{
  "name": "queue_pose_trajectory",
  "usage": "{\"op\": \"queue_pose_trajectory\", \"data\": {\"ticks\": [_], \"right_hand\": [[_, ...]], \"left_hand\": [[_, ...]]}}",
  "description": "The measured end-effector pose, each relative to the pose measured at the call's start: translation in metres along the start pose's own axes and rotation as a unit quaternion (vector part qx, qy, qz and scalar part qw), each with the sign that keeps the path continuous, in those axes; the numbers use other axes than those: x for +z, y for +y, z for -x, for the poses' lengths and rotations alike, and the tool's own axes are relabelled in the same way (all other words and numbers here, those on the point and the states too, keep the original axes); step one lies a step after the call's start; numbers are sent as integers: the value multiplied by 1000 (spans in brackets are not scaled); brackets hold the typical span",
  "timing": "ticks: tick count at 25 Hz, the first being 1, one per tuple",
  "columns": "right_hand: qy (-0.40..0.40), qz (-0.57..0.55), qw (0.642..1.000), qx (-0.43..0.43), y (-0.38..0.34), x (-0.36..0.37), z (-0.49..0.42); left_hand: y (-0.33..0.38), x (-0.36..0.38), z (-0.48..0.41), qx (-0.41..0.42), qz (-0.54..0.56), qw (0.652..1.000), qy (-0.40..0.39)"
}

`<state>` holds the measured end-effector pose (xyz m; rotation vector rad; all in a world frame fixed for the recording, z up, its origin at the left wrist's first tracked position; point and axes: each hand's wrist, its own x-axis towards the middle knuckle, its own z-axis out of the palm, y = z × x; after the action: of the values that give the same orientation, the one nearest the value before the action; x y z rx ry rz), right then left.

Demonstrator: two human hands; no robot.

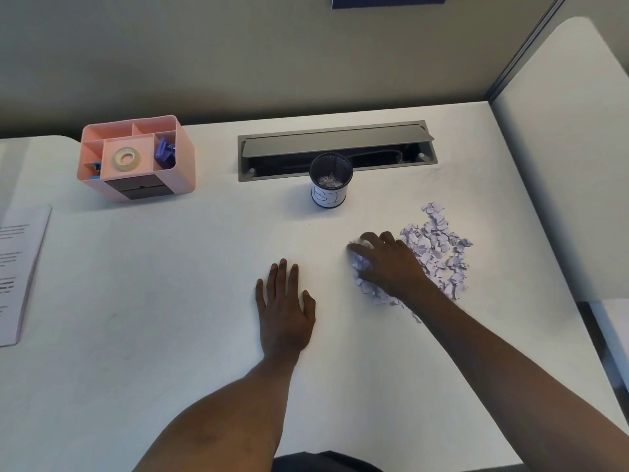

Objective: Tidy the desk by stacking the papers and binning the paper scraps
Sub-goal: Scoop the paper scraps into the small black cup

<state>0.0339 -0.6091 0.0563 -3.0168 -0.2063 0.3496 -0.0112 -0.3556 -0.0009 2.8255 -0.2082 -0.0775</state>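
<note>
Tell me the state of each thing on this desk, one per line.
Bin: upright, partly filled.
Scraps: loose pile on the desk.
Papers: flat at the left edge.
Cable hatch: lid open.
Tape roll: flat in the organizer.
Left hand: flat on desk, empty.
Right hand: fingers curled round scraps.

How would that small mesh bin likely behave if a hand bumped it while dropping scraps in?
The bin looks tall and narrow with only a few scraps inside, so it is probably light and apt to tip. Being round, it may roll once down.
</note>
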Motion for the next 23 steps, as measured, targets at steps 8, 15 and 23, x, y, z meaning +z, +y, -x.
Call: {"op": "queue_pose_trajectory", "data": {"ticks": [8,15,23], "right_hand": [[40,-82,996,14,0,14,-4],[133,-313,930,138,8,-16,-27],[308,-414,852,93,-16,-95,-91]], "left_hand": [[-1,1,0,0,1,1000,1],[-1,1,0,0,1,1000,-7],[0,1,-2,-8,6,1000,-9]]}}
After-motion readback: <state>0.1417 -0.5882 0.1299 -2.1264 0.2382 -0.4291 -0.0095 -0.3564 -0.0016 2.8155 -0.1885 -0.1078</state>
